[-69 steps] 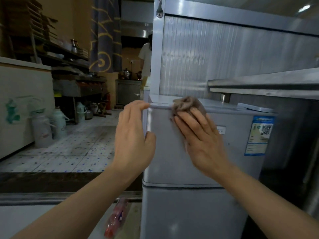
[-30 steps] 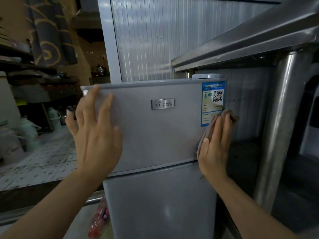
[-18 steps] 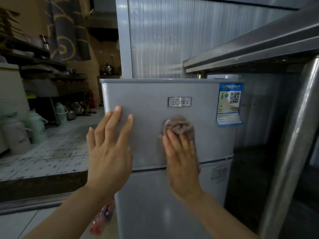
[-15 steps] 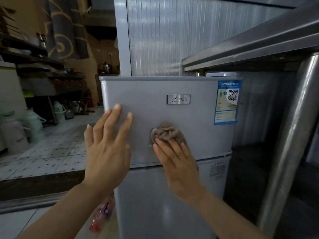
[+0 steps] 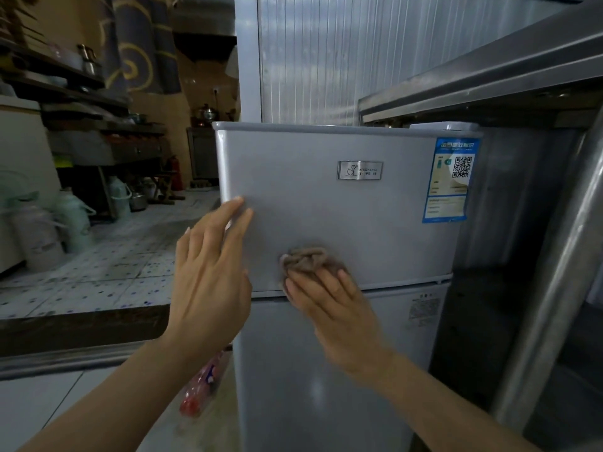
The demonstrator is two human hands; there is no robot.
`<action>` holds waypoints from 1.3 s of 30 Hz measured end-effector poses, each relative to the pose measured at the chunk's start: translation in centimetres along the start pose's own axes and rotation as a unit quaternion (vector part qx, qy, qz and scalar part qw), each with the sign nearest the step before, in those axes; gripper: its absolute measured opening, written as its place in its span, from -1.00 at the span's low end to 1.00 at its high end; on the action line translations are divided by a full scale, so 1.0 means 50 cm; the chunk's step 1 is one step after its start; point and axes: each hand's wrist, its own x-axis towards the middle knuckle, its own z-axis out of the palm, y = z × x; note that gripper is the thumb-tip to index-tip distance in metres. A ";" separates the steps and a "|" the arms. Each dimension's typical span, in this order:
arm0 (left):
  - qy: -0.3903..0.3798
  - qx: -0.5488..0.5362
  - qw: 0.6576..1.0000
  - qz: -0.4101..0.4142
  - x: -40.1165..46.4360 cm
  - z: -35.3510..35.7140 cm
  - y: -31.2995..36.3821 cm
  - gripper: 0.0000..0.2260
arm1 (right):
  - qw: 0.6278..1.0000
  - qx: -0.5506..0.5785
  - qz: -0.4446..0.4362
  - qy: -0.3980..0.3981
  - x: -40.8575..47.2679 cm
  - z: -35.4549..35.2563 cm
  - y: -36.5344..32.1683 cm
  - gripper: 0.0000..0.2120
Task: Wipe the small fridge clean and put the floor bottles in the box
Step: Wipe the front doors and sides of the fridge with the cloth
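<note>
Right hand (image 5: 339, 308), fingers flat, pressing bunched brown cloth (image 5: 305, 257) lower on small grey fridge (image 5: 326, 207) than before, frame centre; left hand (image 5: 212, 275) spread, bracing; wiping ongoing.

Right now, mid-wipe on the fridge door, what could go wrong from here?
The right hand presses the cloth at the seam above the lower door; it might snag there. Wiping rightward could lift the blue sticker. The bottle on the floor beside the fridge could be stepped on.
</note>
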 end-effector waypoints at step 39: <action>-0.073 -0.103 0.990 -0.056 -0.146 0.060 -0.026 -0.19 | 0.887 0.181 0.383 0.185 -0.008 0.016 -0.109 -0.54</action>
